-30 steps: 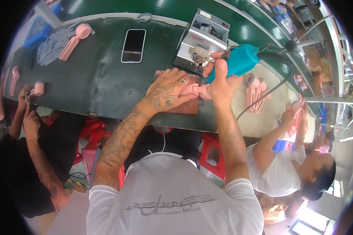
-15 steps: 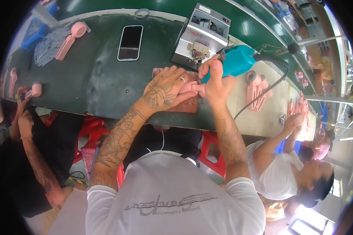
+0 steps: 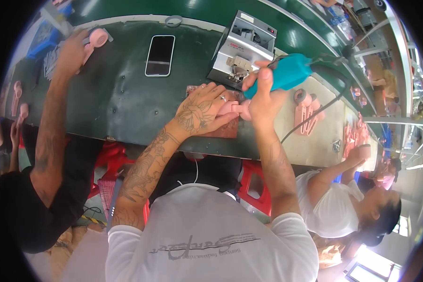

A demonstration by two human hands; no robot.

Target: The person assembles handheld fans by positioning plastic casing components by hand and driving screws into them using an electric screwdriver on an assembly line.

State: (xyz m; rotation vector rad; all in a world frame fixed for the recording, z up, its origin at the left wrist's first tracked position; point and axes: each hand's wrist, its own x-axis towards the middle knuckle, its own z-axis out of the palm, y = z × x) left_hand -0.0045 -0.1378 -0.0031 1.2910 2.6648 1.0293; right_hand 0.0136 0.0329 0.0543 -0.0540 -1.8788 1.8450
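A pink handheld fan [image 3: 236,108] lies over a reddish mat [image 3: 226,130] on the bench. My left hand [image 3: 198,112] is closed over the fan's left part, its thumb along the near side. In my right hand [image 3: 267,101] is a teal electric screwdriver [image 3: 292,71], tilted with its rear end up to the right. The same hand's lower edge rests by the round end of the fan. The screwdriver's tip and most of the fan are hidden by my hands.
Beyond my hands stands a silver screw feeder machine [image 3: 243,49]. A phone [image 3: 160,55] lies left of it. Several pink fans [image 3: 306,113] rest at right, under the tool's cable [image 3: 310,117]. A co-worker's hand [image 3: 71,54] is by another pink fan [image 3: 97,38] at far left.
The co-worker on the left has stretched an arm across the bench to the pink fan there. My hands keep nearly the same hold; the view has shifted slightly.
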